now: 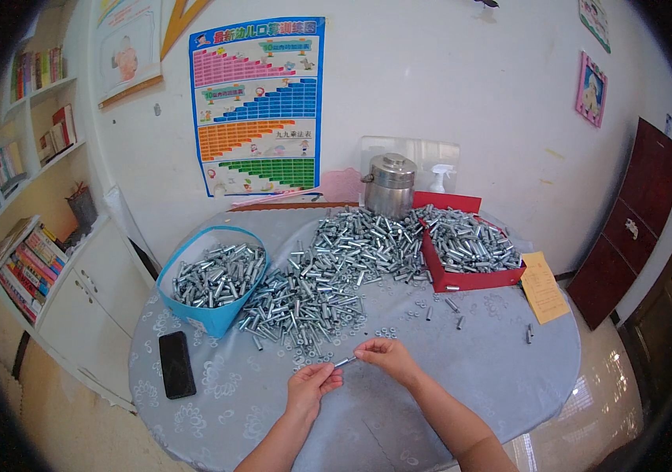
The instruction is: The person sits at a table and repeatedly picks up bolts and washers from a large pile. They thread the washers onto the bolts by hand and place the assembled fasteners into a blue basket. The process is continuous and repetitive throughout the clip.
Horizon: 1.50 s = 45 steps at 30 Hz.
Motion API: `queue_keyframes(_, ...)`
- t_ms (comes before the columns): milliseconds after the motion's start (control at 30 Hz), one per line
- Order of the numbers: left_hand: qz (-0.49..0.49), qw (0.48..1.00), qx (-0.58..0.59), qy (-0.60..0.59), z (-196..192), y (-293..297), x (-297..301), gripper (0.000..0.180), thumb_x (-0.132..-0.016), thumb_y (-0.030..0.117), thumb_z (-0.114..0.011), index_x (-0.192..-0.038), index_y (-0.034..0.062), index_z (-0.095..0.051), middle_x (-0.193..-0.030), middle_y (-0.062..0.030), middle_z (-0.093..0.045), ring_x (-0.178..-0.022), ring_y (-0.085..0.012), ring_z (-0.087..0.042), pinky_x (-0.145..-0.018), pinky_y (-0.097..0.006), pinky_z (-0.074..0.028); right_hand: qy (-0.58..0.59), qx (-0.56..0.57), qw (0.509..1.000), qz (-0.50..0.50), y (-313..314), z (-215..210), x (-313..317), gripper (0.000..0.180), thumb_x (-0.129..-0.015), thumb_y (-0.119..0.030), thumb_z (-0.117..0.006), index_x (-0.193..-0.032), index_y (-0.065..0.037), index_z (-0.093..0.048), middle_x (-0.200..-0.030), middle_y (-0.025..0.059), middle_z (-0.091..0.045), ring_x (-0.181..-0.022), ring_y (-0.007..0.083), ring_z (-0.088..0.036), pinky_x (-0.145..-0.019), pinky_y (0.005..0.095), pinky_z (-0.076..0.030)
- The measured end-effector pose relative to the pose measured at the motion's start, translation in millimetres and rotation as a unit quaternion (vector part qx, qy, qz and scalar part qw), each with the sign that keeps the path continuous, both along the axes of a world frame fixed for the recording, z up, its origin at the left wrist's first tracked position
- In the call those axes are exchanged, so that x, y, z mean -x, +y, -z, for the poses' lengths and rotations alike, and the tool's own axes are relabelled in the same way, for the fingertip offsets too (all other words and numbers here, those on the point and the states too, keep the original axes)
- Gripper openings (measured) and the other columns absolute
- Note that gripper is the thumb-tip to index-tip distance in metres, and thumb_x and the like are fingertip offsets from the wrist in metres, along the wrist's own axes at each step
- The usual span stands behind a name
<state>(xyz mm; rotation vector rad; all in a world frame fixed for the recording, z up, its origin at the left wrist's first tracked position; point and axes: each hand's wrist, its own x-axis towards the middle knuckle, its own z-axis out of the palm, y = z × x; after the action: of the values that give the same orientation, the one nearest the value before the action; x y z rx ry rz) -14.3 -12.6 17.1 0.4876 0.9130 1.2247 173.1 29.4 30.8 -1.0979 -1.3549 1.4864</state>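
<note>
Over the near part of the table, my left hand and my right hand meet at a slim, silvery anchor bolt. The left thumb and fingers pinch its near left end; the right fingertips close on its other end. Whether a nut or washer sits between the right fingertips is too small to tell. Just beyond my hands spreads a big heap of similar metal anchor bolts. Small loose nuts and washers lie at the heap's near edge, close to my right hand.
A blue bin on the left and a red box on the right hold more metal pieces. A black phone, a steel pot, a spray bottle and a yellow paper are on the grey-clothed table.
</note>
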Motion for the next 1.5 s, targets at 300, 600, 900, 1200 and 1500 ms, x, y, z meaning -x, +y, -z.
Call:
queue_keyframes(300,0.001,1.0,0.007,-0.02,7.0,1.4,-0.3,0.013,-0.082,0.005,-0.058,-0.088,-0.0058,-0.057,-0.083,-0.0175,-0.062,-0.068,-0.0212,-0.062,-0.063,-0.029,-0.054,-0.003,0.008,1.0,0.013,-4.2,1.7,0.4,0.02,-0.081,-0.018,-0.063,-0.092,-0.002,-0.063,-0.083,-0.0014,-0.06,-0.075,0.0054,-0.052,-0.069,0.0192,-0.041)
queue_keyframes(600,0.018,0.999,0.017,-0.03,9.4,3.1,-0.5,0.014,-0.082,0.006,-0.057,-0.09,-0.0054,-0.056,-0.083,-0.0172,-0.062,-0.069,-0.0208,-0.062,-0.064,-0.029,-0.054,-0.128,-0.147,0.981,0.015,-9.7,7.1,5.3,0.023,-0.08,-0.022,-0.063,-0.095,-0.005,-0.065,-0.081,0.0025,-0.062,-0.073,0.0105,-0.055,-0.067,0.0223,-0.043)
queue_keyframes(900,0.011,0.999,0.012,-0.038,10.9,3.0,1.8,0.015,-0.082,0.008,-0.058,-0.089,-0.0048,-0.056,-0.083,-0.0165,-0.062,-0.069,-0.0197,-0.061,-0.064,-0.029,-0.053,-0.346,-0.233,0.876,0.244,4.2,19.3,-27.2,0.021,-0.073,-0.023,-0.066,-0.082,-0.004,-0.065,-0.078,0.01,-0.061,-0.069,0.023,-0.058,-0.062,0.0323,-0.045)
queue_keyframes(1200,0.022,0.999,0.005,-0.032,12.9,2.8,0.6,0.015,-0.082,0.009,-0.058,-0.088,-0.0043,-0.056,-0.082,-0.0154,-0.062,-0.068,-0.019,-0.061,-0.064,-0.028,-0.053,-0.508,-0.282,0.773,0.255,5.5,21.3,-33.8,0.022,-0.068,-0.027,-0.069,-0.075,-0.006,-0.064,-0.07,0.0096,-0.059,-0.07,0.0265,-0.057,-0.062,0.0373,-0.043)
queue_keyframes(1500,0.021,0.999,0.004,-0.036,11.6,2.4,1.5,0.015,-0.082,0.009,-0.058,-0.089,-0.0038,-0.056,-0.083,-0.0158,-0.062,-0.069,-0.0198,-0.062,-0.065,-0.029,-0.053,-0.164,-0.145,0.969,0.11,-1.0,12.0,-19.4,0.025,-0.071,-0.016,-0.07,-0.093,-0.006,-0.065,-0.083,0.0026,-0.062,-0.071,0.0086,-0.053,-0.068,0.0219,-0.043)
